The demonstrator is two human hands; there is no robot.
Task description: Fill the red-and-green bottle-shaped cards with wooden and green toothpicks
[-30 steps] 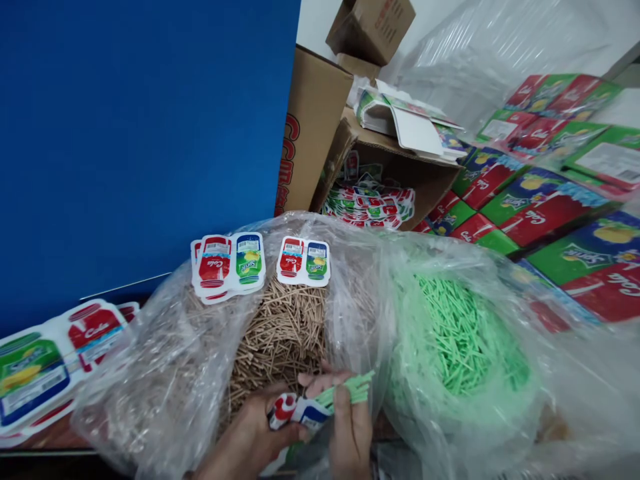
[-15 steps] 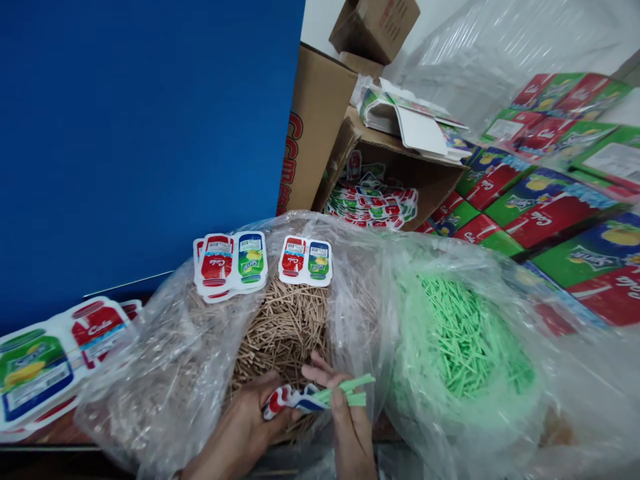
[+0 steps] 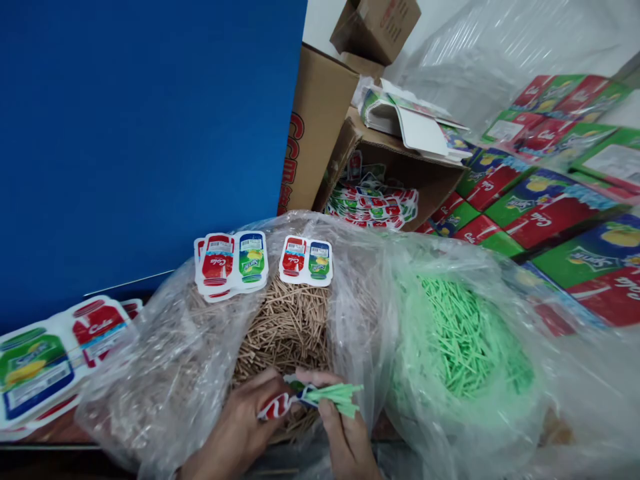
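Low in the middle, my left hand (image 3: 247, 410) is closed around a Cola-and-Sprite printed packet (image 3: 274, 407). A bunch of thin light-green sticks (image 3: 343, 397) juts from the packet's right end. My right hand (image 3: 345, 430) pinches the sticks near that end, thumb in front and fingers behind. Both hands are over a clear plastic bag (image 3: 350, 313) of short brown sticks (image 3: 295, 320). One flat printed packet (image 3: 306, 261) lies on the brown sticks, and a small stack of packets (image 3: 231, 265) rests left of it.
To the right, another plastic bag (image 3: 410, 400) holds light-green sticks (image 3: 455, 333). Larger printed packets (image 3: 35, 373) lie at left. Behind, a cardboard box (image 3: 440, 183) contains many printed packets (image 3: 373, 207). Printed cartons (image 3: 545, 207) are stacked at right; a blue panel (image 3: 140, 133) stands at left.
The green sticks have shifted slightly left, into the packet's end. My right hand's fingers have moved left and closed in around that end; my left hand keeps its grip.
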